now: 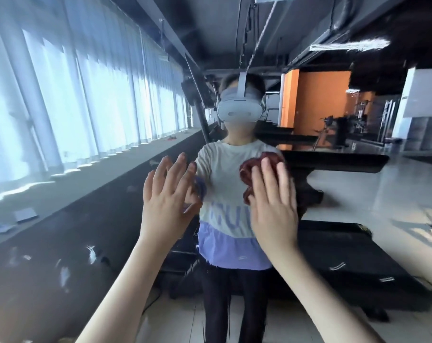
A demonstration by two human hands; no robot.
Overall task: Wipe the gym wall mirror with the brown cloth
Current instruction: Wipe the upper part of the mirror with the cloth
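— Where is the brown cloth point(250, 169)?

— Bunched against the mirror point(358, 194), under the fingers of the person's right hand point(272, 201). Its folds stick out above the fingertips and on the thumb side.

— Does that hand clutch it?

— No. The fingers lie straight and close together, pressing the cloth to the glass. None curls round it.

— And the left hand point(165, 201)?

— Raised beside the right one and apart from the cloth, with fingers straight and spread, holding nothing. It is close to the glass, but whether it touches cannot be told.
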